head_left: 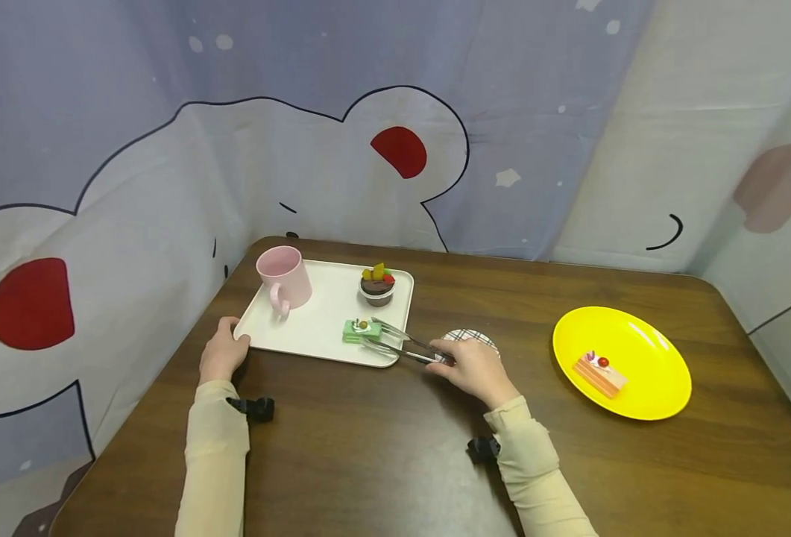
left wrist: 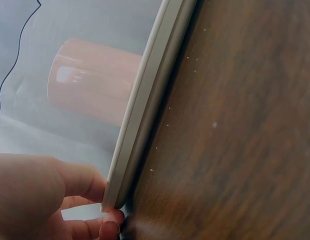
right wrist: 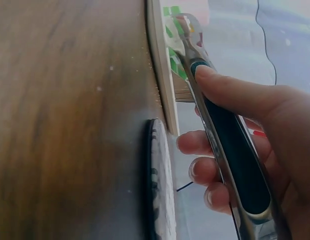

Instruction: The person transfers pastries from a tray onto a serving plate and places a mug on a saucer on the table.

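At the near left corner of a white rectangular tray (head_left: pixel 331 291), my left hand (head_left: pixel 223 354) pinches the rim; thumb and fingers meet its edge in the left wrist view. My right hand (head_left: pixel 478 369) grips metal tongs (right wrist: pixel 235 155) with dark green handle panels, thumb along the upper arm. Their tips reach over the tray's right side, one on each side of a green cake slice (head_left: pixel 353 333) with white topping. Behind it on the tray stands a chocolate cupcake (head_left: pixel 377 288) with fruit pieces. A pink mug (head_left: pixel 292 282) stands upright at the tray's left end.
A round checked coaster (head_left: pixel 464 335) lies right of the tray, partly under my right hand in the head view. Further right, a yellow plate (head_left: pixel 657 377) holds an orange-pink cake slice (head_left: pixel 599 375). A printed curtain (head_left: pixel 516 134) hangs behind the wooden table (head_left: pixel 368 455).
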Action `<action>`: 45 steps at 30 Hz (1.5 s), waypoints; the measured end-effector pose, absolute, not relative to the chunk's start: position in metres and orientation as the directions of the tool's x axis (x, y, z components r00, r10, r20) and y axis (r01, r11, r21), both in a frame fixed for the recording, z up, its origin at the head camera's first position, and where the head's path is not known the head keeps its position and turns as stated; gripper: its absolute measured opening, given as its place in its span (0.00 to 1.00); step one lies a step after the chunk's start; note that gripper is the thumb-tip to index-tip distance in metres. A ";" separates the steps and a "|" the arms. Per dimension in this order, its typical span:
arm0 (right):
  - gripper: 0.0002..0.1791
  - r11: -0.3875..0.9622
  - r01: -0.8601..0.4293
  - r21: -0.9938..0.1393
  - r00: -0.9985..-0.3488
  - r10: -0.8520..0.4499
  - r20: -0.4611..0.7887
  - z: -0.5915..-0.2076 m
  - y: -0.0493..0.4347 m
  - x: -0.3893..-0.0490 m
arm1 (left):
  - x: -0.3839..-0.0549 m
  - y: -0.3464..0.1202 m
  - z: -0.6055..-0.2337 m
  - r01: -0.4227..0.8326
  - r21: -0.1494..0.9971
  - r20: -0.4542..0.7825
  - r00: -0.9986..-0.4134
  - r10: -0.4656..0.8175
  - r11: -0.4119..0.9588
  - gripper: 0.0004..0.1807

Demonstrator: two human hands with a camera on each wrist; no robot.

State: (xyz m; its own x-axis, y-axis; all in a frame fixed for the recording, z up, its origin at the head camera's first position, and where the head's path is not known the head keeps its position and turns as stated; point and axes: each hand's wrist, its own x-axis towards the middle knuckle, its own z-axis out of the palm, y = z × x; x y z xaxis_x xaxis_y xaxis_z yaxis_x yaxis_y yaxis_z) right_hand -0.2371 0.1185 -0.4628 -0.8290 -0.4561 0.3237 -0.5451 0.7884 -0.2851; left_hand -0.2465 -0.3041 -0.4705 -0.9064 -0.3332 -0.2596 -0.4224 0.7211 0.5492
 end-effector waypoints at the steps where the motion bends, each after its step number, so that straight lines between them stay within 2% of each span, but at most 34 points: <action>1: 0.19 0.789 -0.546 -0.282 -0.828 -0.459 0.322 -0.463 0.119 -0.237 | -0.247 -0.304 -0.471 -0.422 0.550 -0.259 -0.907 -0.333 0.721 0.31; 11: 0.15 0.776 -0.568 -0.275 -0.813 -0.478 0.332 -0.457 0.124 -0.233 | -0.248 -0.304 -0.471 -0.412 0.550 -0.250 -0.911 -0.327 0.726 0.31; 17: 0.17 0.776 -0.543 -0.321 -0.832 -0.446 0.331 -0.450 0.130 -0.232 | -0.246 -0.303 -0.469 -0.422 0.549 -0.264 -0.907 -0.329 0.722 0.31; 24: 0.18 0.752 -0.556 -0.354 -0.820 -0.425 0.383 -0.438 0.142 -0.232 | -0.247 -0.302 -0.469 -0.424 0.548 -0.268 -0.905 -0.329 0.721 0.31; 33: 0.19 0.770 -0.494 -0.404 -0.860 -0.365 0.356 -0.425 0.156 -0.230 | -0.247 -0.301 -0.466 -0.422 0.550 -0.261 -0.907 -0.331 0.721 0.31; 45: 0.18 0.781 -0.470 -0.411 -0.868 -0.325 0.375 -0.417 0.175 -0.228 | -0.246 -0.303 -0.468 -0.415 0.546 -0.263 -0.910 -0.321 0.728 0.32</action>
